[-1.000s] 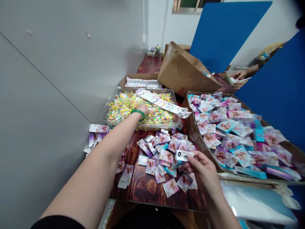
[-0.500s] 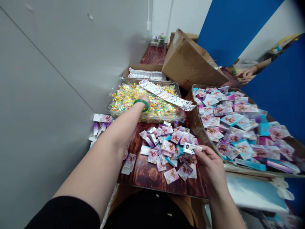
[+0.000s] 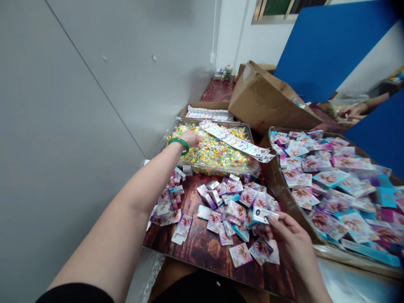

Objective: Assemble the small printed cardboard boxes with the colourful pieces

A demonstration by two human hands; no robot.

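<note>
My left hand (image 3: 191, 138), with a green bangle at its wrist, is over the left part of a clear plastic tray (image 3: 217, 170) of small shiny yellow-orange packets (image 3: 217, 151). Its fingers are stretched out among the packets, the tips partly lost against them. Between thumb and fingers of my right hand (image 3: 290, 231) is a small white folded sticker sheet (image 3: 264, 215) with black rings on it. Below and beside it lies a pile of small printed boxes (image 3: 235, 210) in purple, pink and blue. A long printed strip (image 3: 235, 139) rests across the tray.
On the right, a large carton (image 3: 284, 202) is full of similar boxes (image 3: 328, 179). Behind the tray are a box of strips (image 3: 210, 112) and a tilted brown carton (image 3: 268, 97). A grey wall (image 3: 94, 126) borders the left. Another person's hand (image 3: 352, 110) shows at far right.
My left hand has moved leftward within the tray, and its fingers have come into view. My right hand keeps hold of the folded sticker sheet. The whole view has shifted.
</note>
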